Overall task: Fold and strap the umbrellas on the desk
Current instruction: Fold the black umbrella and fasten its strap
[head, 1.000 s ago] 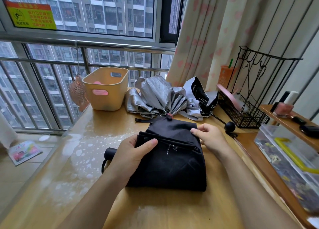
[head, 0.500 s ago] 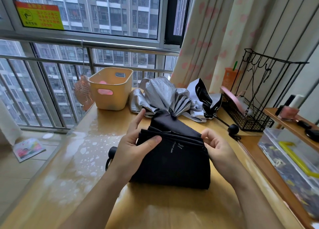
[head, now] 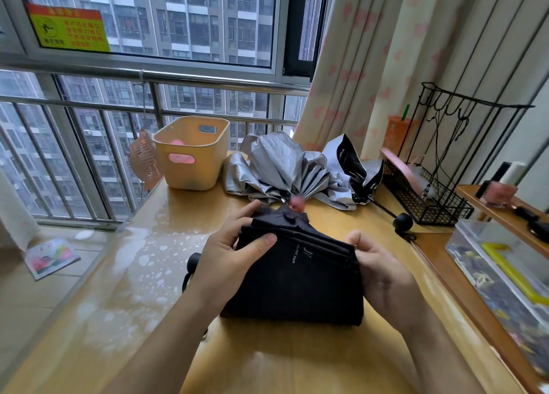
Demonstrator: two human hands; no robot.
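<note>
The black umbrella (head: pixel 300 278) lies on the table (head: pixel 297 361) directly in front of the person. It is collapsed but not yet rolled, and its canopy is gathered into flat pleats stacked along the far edge, with white lettering facing up. Taking the umbrella as the dial's centre, its handle (head: pixel 193 261) pokes out at 9 o'clock.

The left hand (head: pixel 228 260) grips the pleats at 10 o'clock, thumb pressed on top and fingers curled behind. The right hand (head: pixel 383 272) pinches the same stack at 3 o'clock, its fingers bent round the edge. Both hands hold the fabric taut between them.

This looks like the folding step on the first umbrella, with the panels being lined up before wrapping. The next move probably calls for keeping the pleats flat while rolling them round the shaft in one direction, then finding the strap and closing it. No strap shows from here, so it may have to be felt for.

At 12 o'clock, just beside the umbrella's far end, a pink cap (head: pixel 296 203) marks where the pleats of a silver umbrella (head: pixel 282 168) meet. That one sprawls loose and has not been folded. A black knob (head: pixel 402 222) on a thin rod sits at 2 o'clock; I cannot tell which umbrella it belongs to. A yellow bin (head: pixel 190 153) stands at 11 o'clock, and a wire rack (head: pixel 430 197) stands at 2 o'clock, beyond the knob.
</note>
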